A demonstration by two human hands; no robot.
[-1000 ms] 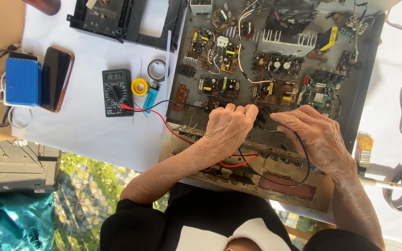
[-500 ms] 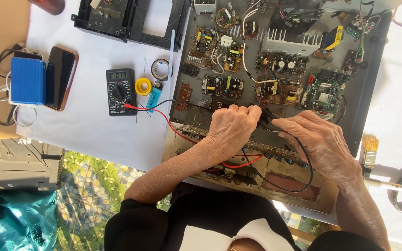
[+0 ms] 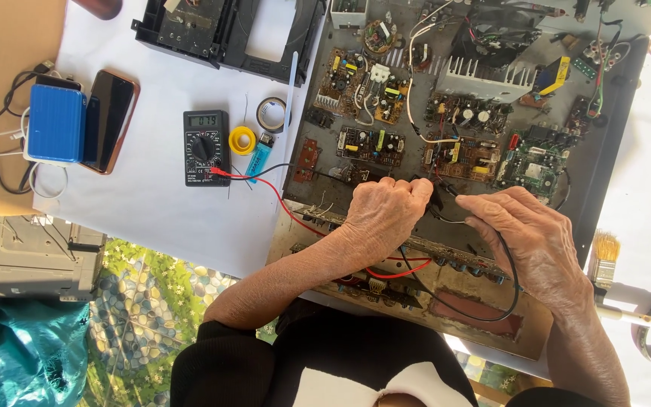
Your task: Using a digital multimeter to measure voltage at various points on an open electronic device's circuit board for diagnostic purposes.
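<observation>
Blue power bank (image 3: 56,123) and phone (image 3: 112,120) at far left, untouched; black multimeter (image 3: 206,148) on white sheet, switched on, display lit, red lead (image 3: 303,223) and black lead (image 3: 506,264) plugged in and run to open chassis (image 3: 612,136); left hand (image 3: 386,215) curled shut, pinching probe on board; right hand (image 3: 525,237) closed on black-lead probe just beside; probing underway, most boards untouched, paintbrush (image 3: 604,260) idle at right
</observation>
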